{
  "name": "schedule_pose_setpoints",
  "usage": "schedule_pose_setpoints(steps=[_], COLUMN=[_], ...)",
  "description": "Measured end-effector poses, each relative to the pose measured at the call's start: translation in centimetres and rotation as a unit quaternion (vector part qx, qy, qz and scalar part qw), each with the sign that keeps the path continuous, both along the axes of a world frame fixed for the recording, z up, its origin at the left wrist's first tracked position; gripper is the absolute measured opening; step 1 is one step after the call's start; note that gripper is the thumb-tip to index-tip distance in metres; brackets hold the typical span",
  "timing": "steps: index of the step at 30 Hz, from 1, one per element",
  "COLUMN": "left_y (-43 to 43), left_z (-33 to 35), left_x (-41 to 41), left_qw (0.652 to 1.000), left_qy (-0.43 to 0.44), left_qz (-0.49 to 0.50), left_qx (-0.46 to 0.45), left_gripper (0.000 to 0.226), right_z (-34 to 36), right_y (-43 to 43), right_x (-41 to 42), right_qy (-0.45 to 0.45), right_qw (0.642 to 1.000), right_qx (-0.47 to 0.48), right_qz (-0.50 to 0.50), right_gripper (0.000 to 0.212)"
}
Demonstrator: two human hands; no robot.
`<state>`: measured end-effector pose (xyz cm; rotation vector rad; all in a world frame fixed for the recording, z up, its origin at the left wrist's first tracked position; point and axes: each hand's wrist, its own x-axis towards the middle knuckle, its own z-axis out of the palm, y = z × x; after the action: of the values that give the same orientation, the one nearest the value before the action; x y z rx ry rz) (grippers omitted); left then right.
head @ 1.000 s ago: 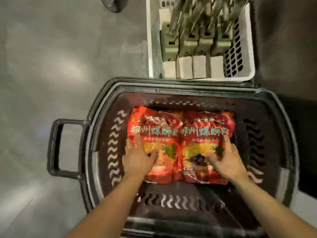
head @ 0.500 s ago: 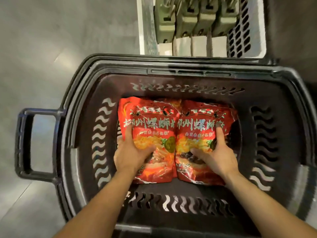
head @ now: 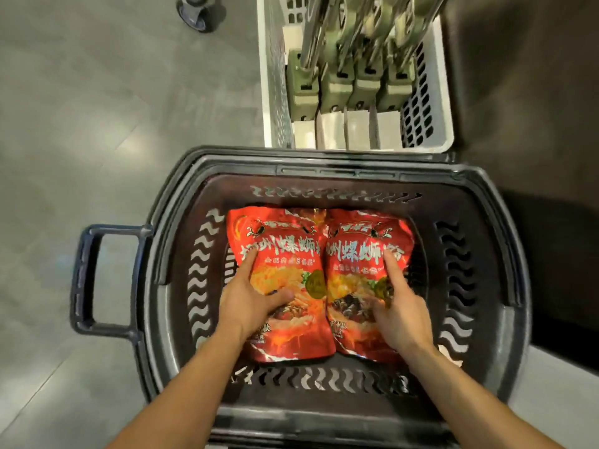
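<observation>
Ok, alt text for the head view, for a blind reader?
The left hand holds the left red packet and the right hand the right red packet, side by side in a dark basket. A white crate stands beyond.

Grey glossy floor [head: 97, 124] (soft glare), white perforated crate [head: 444, 92], caster wheel [head: 197, 12]
</observation>
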<state>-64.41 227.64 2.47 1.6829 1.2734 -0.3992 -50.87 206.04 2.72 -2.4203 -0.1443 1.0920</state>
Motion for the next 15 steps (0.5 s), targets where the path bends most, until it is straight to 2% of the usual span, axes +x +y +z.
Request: schedule_pose_setpoints(steps=[4,8,12,15], left_y=[-0.5,0.7,2.9,5.2], left_z=[5.6,12.5,21.0,27.6], left_x=[-0.9,-1.4,-0.8,0.1], left_qw=[0.999,0.993,0.980,0.961], left_qy=[-0.051,-0.114,-0.192,-0.269], left_qz=[0.007,0.026,0.053,0.060], left_qx=[-0.006,-0.011,-0.001,0.009], left_gripper=[0.108,0.104,0.101,0.098], right_z=[5.1,11.9,19.3,26.1], right_y=[-0.2,0.0,0.2,1.3], right_x=[-0.2,0.9,1.6,2.6], right_qy=[0.006,-0.034,-0.074,-0.089], right_qw=[0.999,0.995,0.988,0.979], right_qx=[0.028,0.081,0.134,0.183], right_qz=[-0.028,-0.038,0.008,-0.011], right_gripper=[0.091,0.092,0.097,0.092])
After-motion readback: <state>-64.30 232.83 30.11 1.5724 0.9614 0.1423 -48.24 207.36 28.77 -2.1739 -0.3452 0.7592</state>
